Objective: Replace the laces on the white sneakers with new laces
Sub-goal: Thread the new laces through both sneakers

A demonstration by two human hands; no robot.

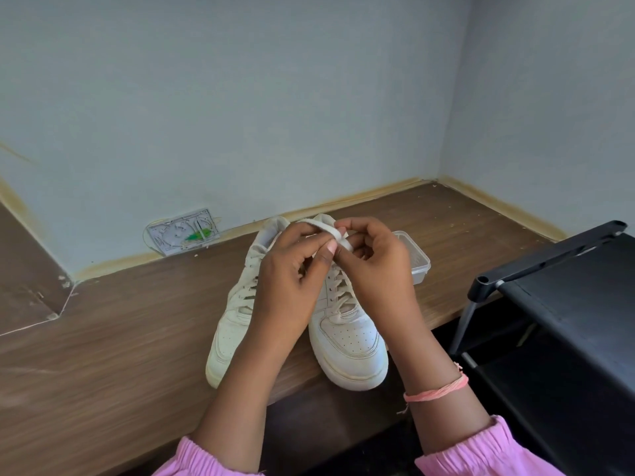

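Corner of a pale blue room, brown wood-grain worktop (120, 331) run along the wall. Pair of white sneakers (347, 341) side by side near the front edge, toes toward me, both laced as far as I can see. Clear plastic tub (417, 261) just behind the right shoe; loose wall plate (184, 231) with wiring at the skirting; black rack (563, 304) at right.

Both hands raised over the shoe collars. Left hand (292, 269) and right hand (372, 259) each have fingers curled and pinching one flat white lace (338, 237), strung short between them. I can't tell whether it is an old lace end or a new one, nor where it runs below the hands.

My read: early stage, working lace ends at the top of the right shoe. Next move calls for a firm pinch on the tip and a steady draw through the top eyelets, the shoe kept from sliding
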